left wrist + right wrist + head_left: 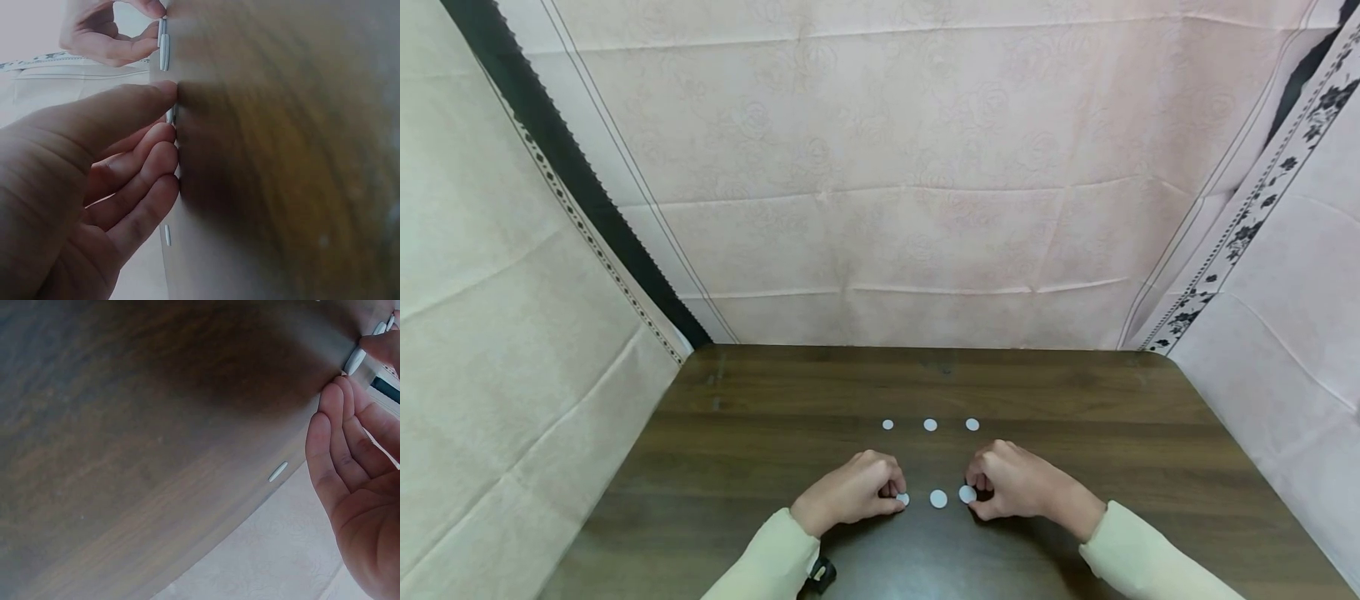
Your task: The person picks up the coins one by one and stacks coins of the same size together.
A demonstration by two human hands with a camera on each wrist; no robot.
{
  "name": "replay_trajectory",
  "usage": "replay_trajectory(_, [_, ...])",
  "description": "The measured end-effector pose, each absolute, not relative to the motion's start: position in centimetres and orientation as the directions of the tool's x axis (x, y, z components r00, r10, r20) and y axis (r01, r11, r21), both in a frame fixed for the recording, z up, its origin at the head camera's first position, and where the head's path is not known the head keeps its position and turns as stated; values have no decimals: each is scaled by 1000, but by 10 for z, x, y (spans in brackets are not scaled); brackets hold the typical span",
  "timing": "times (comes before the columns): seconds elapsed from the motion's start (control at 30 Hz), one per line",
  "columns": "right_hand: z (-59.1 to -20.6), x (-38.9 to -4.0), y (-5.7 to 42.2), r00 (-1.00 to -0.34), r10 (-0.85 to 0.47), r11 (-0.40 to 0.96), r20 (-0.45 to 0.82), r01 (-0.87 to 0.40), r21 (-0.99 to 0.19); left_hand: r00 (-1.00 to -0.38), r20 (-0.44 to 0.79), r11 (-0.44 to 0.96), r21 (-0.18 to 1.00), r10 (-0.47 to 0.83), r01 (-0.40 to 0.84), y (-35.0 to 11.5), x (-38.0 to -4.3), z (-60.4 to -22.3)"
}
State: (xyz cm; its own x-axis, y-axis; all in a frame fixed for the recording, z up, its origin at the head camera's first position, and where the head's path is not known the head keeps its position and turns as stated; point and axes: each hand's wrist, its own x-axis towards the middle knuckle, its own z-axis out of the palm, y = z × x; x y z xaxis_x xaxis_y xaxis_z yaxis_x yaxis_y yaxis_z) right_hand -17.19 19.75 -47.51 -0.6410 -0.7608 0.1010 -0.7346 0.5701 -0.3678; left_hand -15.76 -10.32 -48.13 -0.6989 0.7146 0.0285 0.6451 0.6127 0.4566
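In the head view, my left hand [856, 493] pinches a small white disc [903, 500] between thumb and fingers, low at the tabletop. My right hand [1021, 483] holds another white disc [967, 494] the same way. A white middle disc [938, 498] lies between the two hands, nearer the right one. The left wrist view shows the left hand's disc [170, 115] edge-on, partly hidden by fingertips. From the right wrist, the right hand's disc [355, 361] appears edge-on between thumb and fingers.
Beyond the hands, three more white discs form a row: a left one [888, 424], a centre one [930, 424] and a right one [972, 424]. The brown wooden table [737, 467] is bordered by pale cloth [887, 250] at the back and sides.
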Motion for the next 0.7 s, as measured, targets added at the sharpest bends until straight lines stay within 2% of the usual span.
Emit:
replay_trajectory(0.47, [-473, -172, 196, -636, -767, 569, 86, -736, -367, -713, 28, 622, 465, 701, 630, -102, -155, -479])
replay_trajectory(0.7, [-468, -175, 195, -643, -765, 581, 24, -706, -405, -716, 24, 623, 474, 697, 622, -102, -156, -480])
